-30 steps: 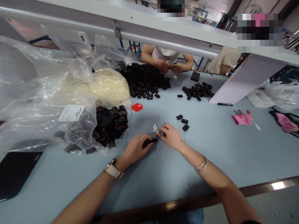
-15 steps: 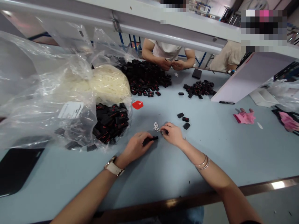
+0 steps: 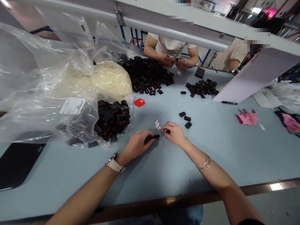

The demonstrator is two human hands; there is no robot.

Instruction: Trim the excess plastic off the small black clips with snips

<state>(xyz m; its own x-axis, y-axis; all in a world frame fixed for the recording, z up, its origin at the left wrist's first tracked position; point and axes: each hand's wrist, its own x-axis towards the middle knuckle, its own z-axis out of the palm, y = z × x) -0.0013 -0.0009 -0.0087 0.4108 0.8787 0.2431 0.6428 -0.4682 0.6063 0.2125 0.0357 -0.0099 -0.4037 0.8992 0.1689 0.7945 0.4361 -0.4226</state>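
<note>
My left hand (image 3: 137, 144), with a watch on its wrist, is closed on a black plastic piece (image 3: 152, 138) whose end points right. Just to the right, my right hand (image 3: 174, 133) is closed, thumb and fingers pinched round a small dark thing (image 3: 166, 131) whose kind I cannot make out. The two hands are close together but apart. A little heap of tiny white parts (image 3: 157, 124) lies on the table just beyond the fingertips. Several black blocks with red marks (image 3: 187, 118) lie beyond my right hand.
A clear plastic bag (image 3: 77, 75) with pale parts and black blocks (image 3: 112, 120) fills the left. Black blocks are piled (image 3: 150, 73) before a co-worker (image 3: 174, 47), with a smaller pile (image 3: 202, 88) to the right. A red tag (image 3: 139, 102), pink glove (image 3: 247, 117) and white panel (image 3: 243, 75) also stand around.
The view has shifted slightly. My right fingers have drawn back a little from the white parts. My left hand keeps the black piece. Across the table, the co-worker's hands have moved slightly apart.
</note>
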